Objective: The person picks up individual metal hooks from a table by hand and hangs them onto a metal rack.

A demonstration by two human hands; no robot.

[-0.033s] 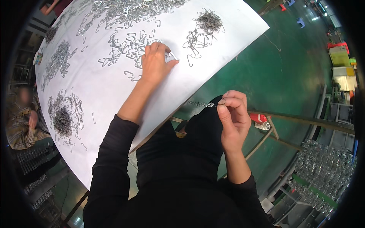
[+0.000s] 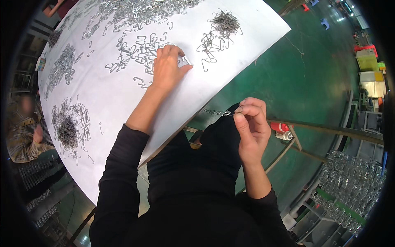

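On the white tabletop [image 2: 197,99] my left hand [image 2: 166,68] rests at the near edge of a loose pile of bent metal hooks [image 2: 142,51]. One shiny hook [image 2: 186,60] spans the gap between its forefinger and thumb. Off the table's edge, over my lap, my right hand [image 2: 253,127] is closed in a pinch. A thin metal hook end shows at its fingertips, joined to a short chain of linked hooks [image 2: 216,112] that trails left toward the table. The exact grip is partly hidden by the fingers.
Thinner, darker wire hooks lie heaped at the right [image 2: 225,22] and near left [image 2: 68,129]. A large pile [image 2: 140,10] covers the far side. At left sits a person in a plaid sleeve [image 2: 24,140]. A metal rail [image 2: 325,128] and red bottle [image 2: 279,126] are at right.
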